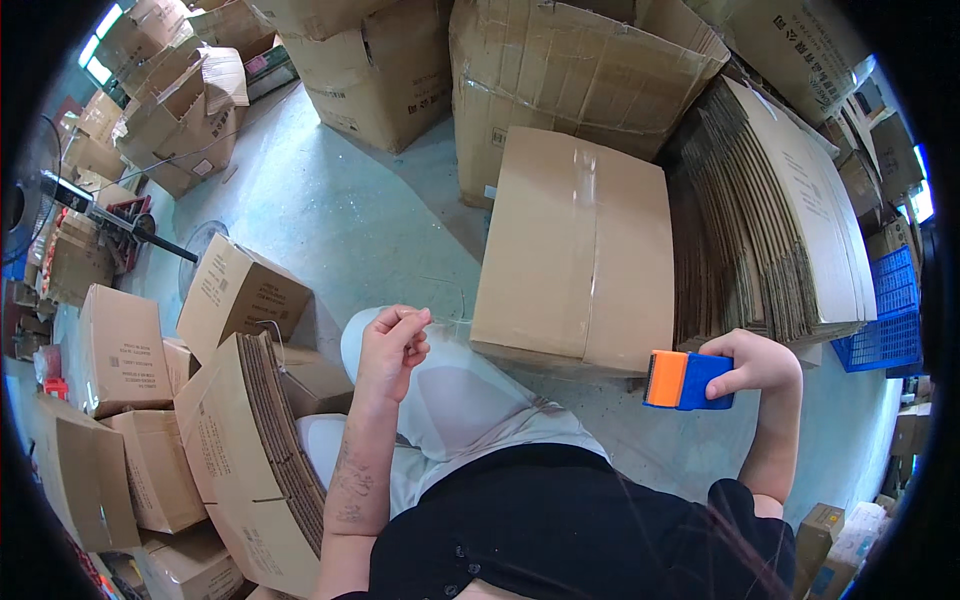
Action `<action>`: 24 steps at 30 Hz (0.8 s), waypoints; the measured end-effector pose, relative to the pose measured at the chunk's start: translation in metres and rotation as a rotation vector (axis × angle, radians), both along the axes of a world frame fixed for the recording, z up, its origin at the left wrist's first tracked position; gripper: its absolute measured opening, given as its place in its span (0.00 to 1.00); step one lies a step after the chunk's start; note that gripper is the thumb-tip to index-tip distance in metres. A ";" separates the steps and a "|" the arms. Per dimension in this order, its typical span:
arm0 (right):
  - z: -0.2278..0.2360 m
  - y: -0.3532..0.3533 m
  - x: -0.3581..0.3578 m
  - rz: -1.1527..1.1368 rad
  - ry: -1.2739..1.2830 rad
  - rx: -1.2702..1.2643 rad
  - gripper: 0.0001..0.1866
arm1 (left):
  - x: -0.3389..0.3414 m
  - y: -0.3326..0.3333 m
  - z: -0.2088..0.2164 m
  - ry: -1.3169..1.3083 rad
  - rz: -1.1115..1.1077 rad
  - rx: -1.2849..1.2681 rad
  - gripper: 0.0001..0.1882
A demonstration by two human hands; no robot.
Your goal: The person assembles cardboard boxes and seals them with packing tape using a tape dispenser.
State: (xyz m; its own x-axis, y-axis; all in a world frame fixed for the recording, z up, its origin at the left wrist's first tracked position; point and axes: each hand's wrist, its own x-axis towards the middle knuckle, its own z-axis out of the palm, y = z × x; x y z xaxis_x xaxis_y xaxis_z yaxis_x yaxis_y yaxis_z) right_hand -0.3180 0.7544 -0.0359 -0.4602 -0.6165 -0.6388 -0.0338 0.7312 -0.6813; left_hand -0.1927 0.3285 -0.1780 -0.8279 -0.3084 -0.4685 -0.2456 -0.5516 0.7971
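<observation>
My right hand [752, 364] is wrapped round a blue and orange tape dispenser [690, 380], its toothed edge toward the left. The dispenser is beside the near right corner of a closed brown cardboard box [560, 270]. A strip of clear tape [586, 180] runs over the box's top seam at the far end. Off the box's near left corner, my left hand [395, 345] is raised above my knee with its fingers closed in a pinch. What they hold, if anything, is too small to make out.
A thick stack of flattened cartons [780, 210] stands right of the box, with a blue plastic crate [885, 310] beyond. Behind is a big open carton [570, 80]. Bundled flat cartons [245, 450] and closed boxes [125, 350] crowd my left. A black stand pole [150, 238] rises farther left.
</observation>
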 end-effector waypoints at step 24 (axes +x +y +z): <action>-0.012 0.010 0.003 -0.052 0.021 -0.026 0.28 | -0.014 0.019 -0.020 -0.221 -0.507 -0.175 0.19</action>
State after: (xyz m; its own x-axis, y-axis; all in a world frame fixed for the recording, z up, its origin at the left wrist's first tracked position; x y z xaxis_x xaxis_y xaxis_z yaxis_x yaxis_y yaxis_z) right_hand -0.3152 0.7646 -0.0477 -0.5053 -0.6077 -0.6127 -0.0110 0.7145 -0.6995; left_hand -0.2064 0.3478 -0.1976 -0.7805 0.0125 -0.6250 -0.6159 -0.1862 0.7655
